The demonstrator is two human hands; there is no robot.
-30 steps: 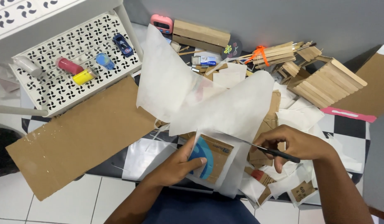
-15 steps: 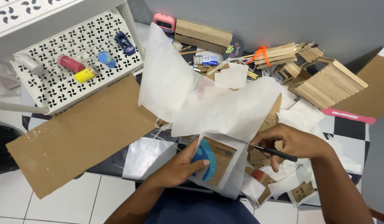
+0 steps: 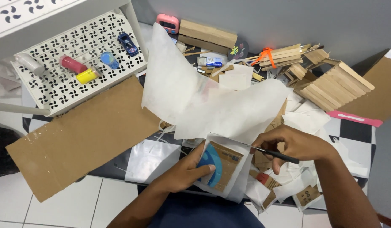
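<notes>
Fingers of the left hand point(image 3: 185, 171) pinch the cardboard piece point(image 3: 223, 162) under white paper point(image 3: 212, 105) — right hand point(image 3: 294, 145) grips scissors point(image 3: 275, 155), mid-cut along the edge.

Both forearms are bare, with no sleeve, watch, ring or band showing on either one. The left hand point(image 3: 188, 170) and the right hand point(image 3: 296, 144) wear no gloves, and their fingernails are short and plain. At 6 o'clock in the view lies dark navy cloth point(image 3: 204, 213), the person's clothing, smooth and unpatterned.
</notes>
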